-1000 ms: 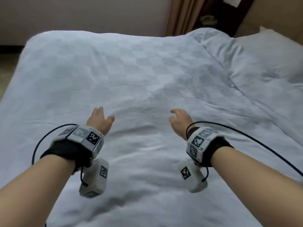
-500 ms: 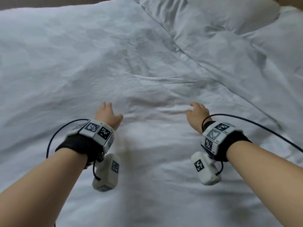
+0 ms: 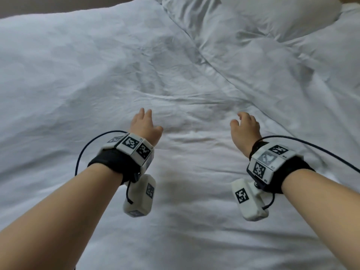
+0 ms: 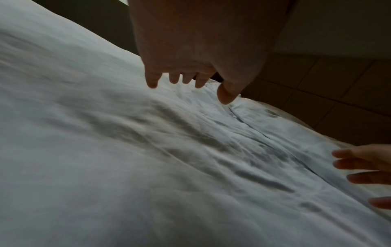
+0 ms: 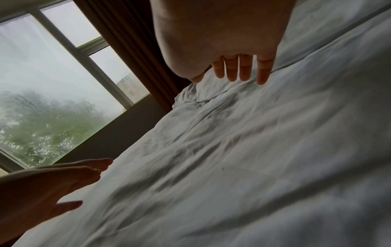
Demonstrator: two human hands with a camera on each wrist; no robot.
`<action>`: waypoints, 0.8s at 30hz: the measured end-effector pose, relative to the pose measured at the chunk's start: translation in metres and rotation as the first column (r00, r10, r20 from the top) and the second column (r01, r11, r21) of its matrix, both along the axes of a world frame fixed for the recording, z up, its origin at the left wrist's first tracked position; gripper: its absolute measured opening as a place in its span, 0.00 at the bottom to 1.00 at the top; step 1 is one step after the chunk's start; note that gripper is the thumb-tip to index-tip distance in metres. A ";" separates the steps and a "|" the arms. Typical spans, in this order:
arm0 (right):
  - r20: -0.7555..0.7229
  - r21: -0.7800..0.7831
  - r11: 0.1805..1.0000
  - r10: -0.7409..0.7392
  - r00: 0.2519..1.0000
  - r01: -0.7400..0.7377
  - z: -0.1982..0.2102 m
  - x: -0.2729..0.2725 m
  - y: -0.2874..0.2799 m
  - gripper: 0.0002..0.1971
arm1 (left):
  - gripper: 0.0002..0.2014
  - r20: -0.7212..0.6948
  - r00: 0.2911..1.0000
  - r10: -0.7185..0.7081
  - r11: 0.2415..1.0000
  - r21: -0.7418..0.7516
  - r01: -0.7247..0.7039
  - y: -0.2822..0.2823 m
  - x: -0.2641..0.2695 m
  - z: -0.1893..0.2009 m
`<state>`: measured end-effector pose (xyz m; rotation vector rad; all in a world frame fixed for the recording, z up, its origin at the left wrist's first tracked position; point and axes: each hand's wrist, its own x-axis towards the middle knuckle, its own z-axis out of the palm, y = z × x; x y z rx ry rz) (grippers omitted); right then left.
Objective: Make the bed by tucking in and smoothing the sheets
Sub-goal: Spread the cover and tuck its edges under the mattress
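- We are holding our left hand and right hand over the white sheet, fingers spread, gripping nothing.
- The sheet is covering the bed, wrinkled ahead of our fingertips.
- A pillow is lying far right.

Bare forearms; each wrist wears a black strap carrying white blocks with black square markers, dark cables looping off.
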<state>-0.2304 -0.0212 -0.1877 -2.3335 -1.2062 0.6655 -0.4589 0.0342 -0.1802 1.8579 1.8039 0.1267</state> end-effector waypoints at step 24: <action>0.041 0.031 0.869 0.493 0.869 -0.494 -0.026 0.082 0.306 0.26 | 0.34 -0.149 0.940 0.307 0.947 0.143 -0.287 0.233 0.075 -0.022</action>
